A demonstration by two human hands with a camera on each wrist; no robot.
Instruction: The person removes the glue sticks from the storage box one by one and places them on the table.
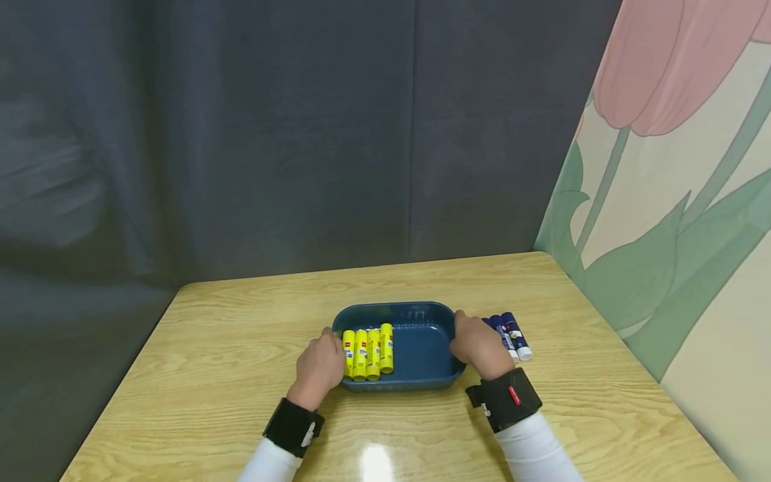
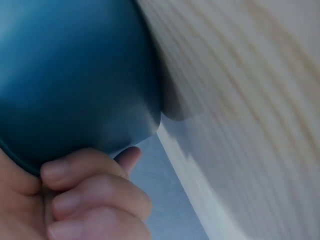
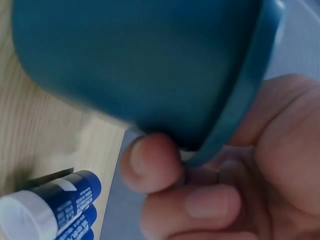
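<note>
A dark blue oblong tray point(image 1: 424, 348) sits mid-table, set back toward the far edge of the wood-topped table point(image 1: 241, 348), directly between a person's two hands. Its long axis runs left to right, so each hand has one short end: the left hand point(image 1: 321, 367) the left end, the right hand point(image 1: 480, 345) the right, neither nearer than the other. Both hands grasp the rim, fingers curled beneath it against the outer wall. The backs of the hands face up, and the forearms slant inward from the near side, a black band at each wrist. From here I cannot tell whether the tray's base touches the wood. Inside, four yellow glue sticks point(image 1: 373, 355) lie side by side in the left half, crosswise. Blue sticks point(image 1: 515, 335) lie just beyond the right hand, toward the table's right edge.
</note>
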